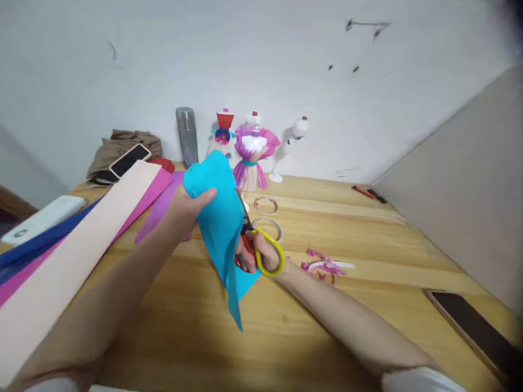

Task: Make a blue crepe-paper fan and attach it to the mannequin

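The desk [171, 321] carries everything; places here are read as on a clock centred on the blue sheet. A long pale strip [77, 245] lies at nine o'clock over other coloured strips. The blue sheet [223, 223] is up off the desk at its upper part, folded over and hanging toward six. Little dressed stands [254, 155] are near one o'clock; a dark-screened phone [469, 329] lies at four.

The left hand [186, 209] has its grip closed on the sheet's upper part, thumb on top. The right hand [259, 253], at four, has its grip closed around the scissors [281, 256], whose dark blades point toward eleven beside the sheet's edge; their opening cannot be told.

The step looks like cutting the sheet; the next move calls for steady tension and aligned blades.

Smallest, two tape rings [280, 231] lie at three. No brand, label or writing can be read.
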`<state>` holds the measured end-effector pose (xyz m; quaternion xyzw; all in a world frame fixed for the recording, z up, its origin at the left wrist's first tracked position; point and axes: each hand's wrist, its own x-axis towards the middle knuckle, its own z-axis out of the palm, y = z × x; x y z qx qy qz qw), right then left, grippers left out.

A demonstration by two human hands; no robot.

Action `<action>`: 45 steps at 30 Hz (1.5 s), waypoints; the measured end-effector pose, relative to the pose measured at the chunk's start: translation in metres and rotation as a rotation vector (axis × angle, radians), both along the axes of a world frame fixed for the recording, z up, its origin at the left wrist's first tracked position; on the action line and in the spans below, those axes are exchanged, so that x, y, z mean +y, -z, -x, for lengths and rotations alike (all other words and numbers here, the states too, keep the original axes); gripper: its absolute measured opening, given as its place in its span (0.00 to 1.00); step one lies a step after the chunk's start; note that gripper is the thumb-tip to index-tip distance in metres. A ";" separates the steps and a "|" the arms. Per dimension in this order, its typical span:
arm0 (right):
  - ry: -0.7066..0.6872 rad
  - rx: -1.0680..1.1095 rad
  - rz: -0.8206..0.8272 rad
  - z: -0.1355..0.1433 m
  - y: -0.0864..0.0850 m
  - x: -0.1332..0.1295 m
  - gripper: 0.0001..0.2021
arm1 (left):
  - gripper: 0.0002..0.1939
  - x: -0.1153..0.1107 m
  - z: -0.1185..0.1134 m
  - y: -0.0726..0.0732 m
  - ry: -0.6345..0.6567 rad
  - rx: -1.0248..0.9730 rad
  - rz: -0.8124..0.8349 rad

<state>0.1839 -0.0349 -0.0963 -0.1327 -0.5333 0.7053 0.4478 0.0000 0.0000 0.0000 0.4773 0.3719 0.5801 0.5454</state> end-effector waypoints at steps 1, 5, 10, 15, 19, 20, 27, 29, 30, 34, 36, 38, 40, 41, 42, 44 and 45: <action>-0.006 -0.001 0.002 0.000 0.001 0.001 0.31 | 0.32 0.001 0.000 0.001 0.001 -0.005 -0.003; -0.040 0.001 0.023 0.001 0.007 0.003 0.33 | 0.30 0.002 -0.001 0.002 0.009 -0.020 -0.009; -0.088 0.033 0.043 -0.001 0.006 0.003 0.33 | 0.28 0.001 -0.001 0.001 0.009 -0.027 -0.007; -0.106 0.060 0.069 -0.002 0.000 -0.001 0.31 | 0.29 0.000 -0.001 0.000 0.015 -0.038 -0.003; -0.097 0.037 0.078 -0.001 -0.003 -0.002 0.32 | 0.32 0.000 -0.002 0.000 0.034 -0.035 -0.014; -0.094 0.026 0.078 -0.001 -0.004 -0.002 0.32 | 0.32 0.000 -0.002 0.000 0.039 -0.029 -0.020; -0.047 -0.032 0.034 -0.004 -0.007 -0.001 0.32 | 0.28 0.003 0.002 0.002 0.044 0.012 -0.041; -0.038 -0.053 0.017 -0.006 -0.007 -0.001 0.33 | 0.27 0.004 0.003 0.001 0.044 0.018 -0.038; -0.039 -0.063 0.010 -0.007 -0.007 0.000 0.33 | 0.27 0.005 0.004 0.001 0.042 0.021 -0.037; -0.051 -0.078 0.000 -0.007 -0.009 0.001 0.33 | 0.28 0.005 0.005 0.001 0.036 0.051 -0.039; -0.053 -0.071 0.001 -0.007 -0.010 0.001 0.32 | 0.27 0.006 0.005 0.002 0.028 0.070 -0.043; -0.056 -0.069 0.002 -0.006 -0.010 0.001 0.32 | 0.27 0.006 0.005 0.003 0.020 0.085 -0.046; -0.066 -0.072 0.012 -0.006 -0.010 0.002 0.32 | 0.27 0.006 0.005 0.004 0.018 0.084 -0.043; -0.073 -0.072 0.014 -0.006 -0.010 0.002 0.32 | 0.27 0.006 0.005 0.004 0.018 0.079 -0.042; -0.081 -0.073 0.017 -0.006 -0.009 0.002 0.32 | 0.27 0.006 0.005 0.004 0.017 0.075 -0.044; -0.094 -0.077 0.017 -0.006 -0.008 0.003 0.33 | 0.26 0.006 0.004 0.003 0.020 0.077 -0.051; -0.100 -0.077 0.017 -0.006 -0.008 0.003 0.33 | 0.26 0.005 0.004 0.003 0.021 0.082 -0.054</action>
